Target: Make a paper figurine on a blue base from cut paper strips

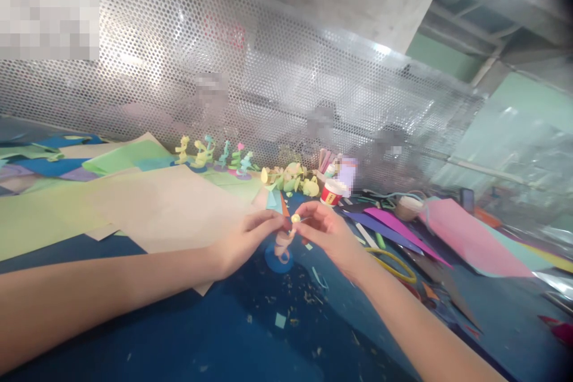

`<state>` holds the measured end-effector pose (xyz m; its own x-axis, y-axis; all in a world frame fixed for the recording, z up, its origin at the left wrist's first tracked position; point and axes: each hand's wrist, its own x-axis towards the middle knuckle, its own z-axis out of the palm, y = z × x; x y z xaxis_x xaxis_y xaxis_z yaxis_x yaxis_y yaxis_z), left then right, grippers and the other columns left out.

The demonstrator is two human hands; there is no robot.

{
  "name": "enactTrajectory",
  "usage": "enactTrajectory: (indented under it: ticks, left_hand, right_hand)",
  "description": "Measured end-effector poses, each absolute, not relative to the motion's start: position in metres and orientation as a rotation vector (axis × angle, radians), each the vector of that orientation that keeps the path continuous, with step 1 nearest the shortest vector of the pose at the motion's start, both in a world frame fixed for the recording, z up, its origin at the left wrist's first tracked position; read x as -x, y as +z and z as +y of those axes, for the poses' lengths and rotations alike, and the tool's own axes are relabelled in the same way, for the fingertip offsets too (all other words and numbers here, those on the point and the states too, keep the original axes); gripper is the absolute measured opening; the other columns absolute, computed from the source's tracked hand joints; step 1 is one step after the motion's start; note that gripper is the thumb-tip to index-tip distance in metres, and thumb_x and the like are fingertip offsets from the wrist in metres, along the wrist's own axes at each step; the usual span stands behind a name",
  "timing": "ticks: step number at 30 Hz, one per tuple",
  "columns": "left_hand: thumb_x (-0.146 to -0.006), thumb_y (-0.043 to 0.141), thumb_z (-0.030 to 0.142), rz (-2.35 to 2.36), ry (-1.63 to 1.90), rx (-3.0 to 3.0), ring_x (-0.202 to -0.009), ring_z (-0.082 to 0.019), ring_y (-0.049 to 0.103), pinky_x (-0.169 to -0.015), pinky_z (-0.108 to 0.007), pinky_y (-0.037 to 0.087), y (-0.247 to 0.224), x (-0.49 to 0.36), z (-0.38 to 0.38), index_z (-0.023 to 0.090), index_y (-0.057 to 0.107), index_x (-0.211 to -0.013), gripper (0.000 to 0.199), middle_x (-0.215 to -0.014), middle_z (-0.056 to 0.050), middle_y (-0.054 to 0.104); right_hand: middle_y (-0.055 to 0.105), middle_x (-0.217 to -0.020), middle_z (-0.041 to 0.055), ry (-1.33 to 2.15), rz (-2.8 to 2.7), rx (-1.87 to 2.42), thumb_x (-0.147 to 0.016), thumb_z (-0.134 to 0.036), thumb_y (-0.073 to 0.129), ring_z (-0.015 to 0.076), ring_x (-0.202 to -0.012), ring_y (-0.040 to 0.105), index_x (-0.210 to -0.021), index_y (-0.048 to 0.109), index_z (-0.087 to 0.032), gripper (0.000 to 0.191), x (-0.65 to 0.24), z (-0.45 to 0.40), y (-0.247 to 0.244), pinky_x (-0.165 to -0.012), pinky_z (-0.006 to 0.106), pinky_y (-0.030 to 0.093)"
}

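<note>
Rel. to blue disc (271,260): peach curl (282,241) stands on it, long axis approx. upright w/ top leaning R, yellow bud (295,219) above disc, pinched in R hand's (327,233) grip (nearer), L hand (250,237) up-left, hold can't tell.

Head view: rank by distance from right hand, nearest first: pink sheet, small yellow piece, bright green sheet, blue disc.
From the right hand:
1. Small yellow piece: at its fingertips.
2. Blue disc: on the table, below and left of the fingertips.
3. Pink sheet: off to the right.
4. Bright green sheet: far left, toward the back.
</note>
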<state>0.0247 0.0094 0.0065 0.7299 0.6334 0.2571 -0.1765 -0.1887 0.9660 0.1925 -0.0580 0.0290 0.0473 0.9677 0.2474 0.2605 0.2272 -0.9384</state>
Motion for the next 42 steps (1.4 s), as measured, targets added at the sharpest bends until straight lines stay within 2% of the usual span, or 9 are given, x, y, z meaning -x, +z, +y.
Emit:
enactTrajectory:
  ticks: [3, 5, 7, 11, 16, 25, 34, 42]
  left_hand:
    - [-0.082, 0.051, 0.039, 0.288, 0.727, -1.63, -0.085, -0.016, 0.053, -0.078, -0.03, 0.044, 0.007, -0.024, 0.007, 0.017, 0.052, -0.089, 0.023, -0.085, -0.002, 0.054]
    - [-0.074, 0.063, 0.035, 0.252, 0.748, -1.668, -0.087, -0.016, 0.052, -0.075, -0.029, 0.045, 0.008, -0.024, 0.005, 0.019, 0.048, -0.093, 0.029, -0.089, -0.001, 0.052]
    - [-0.069, 0.068, 0.031, 0.257, 0.789, -1.713, -0.087, -0.016, 0.053, -0.074, -0.028, 0.045, 0.007, -0.025, 0.003, 0.02, 0.046, -0.092, 0.034, -0.09, -0.001, 0.052]
    - [-0.08, 0.055, 0.032, 0.303, 0.764, -1.758, -0.072, -0.013, 0.055, -0.069, -0.028, 0.045, 0.007, -0.025, 0.001, 0.018, 0.048, -0.087, 0.016, -0.078, 0.0, 0.054]
    - [-0.084, 0.049, 0.035, 0.32, 0.79, -1.693, -0.061, -0.01, 0.051, -0.062, -0.025, 0.043, 0.008, -0.026, 0.006, 0.018, 0.05, -0.089, 0.018, -0.07, 0.003, 0.05]
    - [-0.085, 0.047, 0.04, 0.353, 0.819, -1.628, -0.066, -0.01, 0.048, -0.059, -0.023, 0.043, 0.004, -0.027, 0.013, 0.017, 0.051, -0.092, 0.024, -0.075, 0.001, 0.049]
    - [-0.085, 0.047, 0.038, 0.35, 0.812, -1.65, -0.066, -0.009, 0.05, -0.061, -0.023, 0.046, 0.002, -0.028, 0.013, 0.018, 0.05, -0.092, 0.022, -0.085, 0.0, 0.051]
    - [-0.084, 0.049, 0.035, 0.289, 0.811, -1.636, -0.065, -0.009, 0.051, -0.061, -0.024, 0.045, 0.0, -0.029, 0.015, 0.018, 0.05, -0.093, 0.019, -0.082, 0.001, 0.05]
  right_hand:
    - [0.056, -0.082, -0.0015, 0.848, -1.441, 1.229, -0.072, -0.03, 0.066, 0.0118, -0.068, 0.054, -0.085, 0.053, -0.023, 0.02, -0.192, -0.058, 0.028, -0.056, 0.024, 0.045]
    - [0.056, -0.083, -0.0012, 0.847, -1.444, 1.223, -0.073, -0.03, 0.065, 0.0115, -0.067, 0.054, -0.086, 0.053, -0.023, 0.019, -0.192, -0.058, 0.028, -0.056, 0.024, 0.045]
    - [0.056, -0.083, -0.001, 0.842, -1.448, 1.222, -0.074, -0.03, 0.064, 0.0112, -0.067, 0.054, -0.085, 0.053, -0.023, 0.018, -0.192, -0.059, 0.028, -0.056, 0.024, 0.045]
    - [0.055, -0.081, -0.002, 0.827, -1.447, 1.232, -0.073, -0.032, 0.064, 0.0107, -0.064, 0.053, -0.084, 0.053, -0.023, 0.018, -0.193, -0.058, 0.03, -0.054, 0.023, 0.045]
    - [0.053, -0.081, -0.0019, 0.724, -1.386, 1.242, -0.072, -0.033, 0.066, 0.0109, -0.064, 0.053, -0.084, 0.052, -0.023, 0.021, -0.197, -0.058, 0.033, -0.053, 0.023, 0.048]
    - [0.058, -0.079, -0.0004, 0.581, -1.561, 1.333, -0.073, -0.031, 0.065, 0.0128, -0.064, 0.056, -0.085, 0.052, -0.023, 0.019, -0.188, -0.061, 0.029, -0.052, 0.025, 0.046]
    - [0.06, -0.078, -0.0011, 0.493, -1.593, 1.363, -0.074, -0.029, 0.065, 0.0123, -0.063, 0.058, -0.082, 0.053, -0.022, 0.016, -0.177, -0.061, 0.027, -0.051, 0.022, 0.042]
    - [0.059, -0.076, -0.0019, 0.457, -1.604, 1.359, -0.074, -0.028, 0.063, 0.0121, -0.064, 0.058, -0.081, 0.052, -0.021, 0.015, -0.178, -0.059, 0.028, -0.05, 0.02, 0.043]
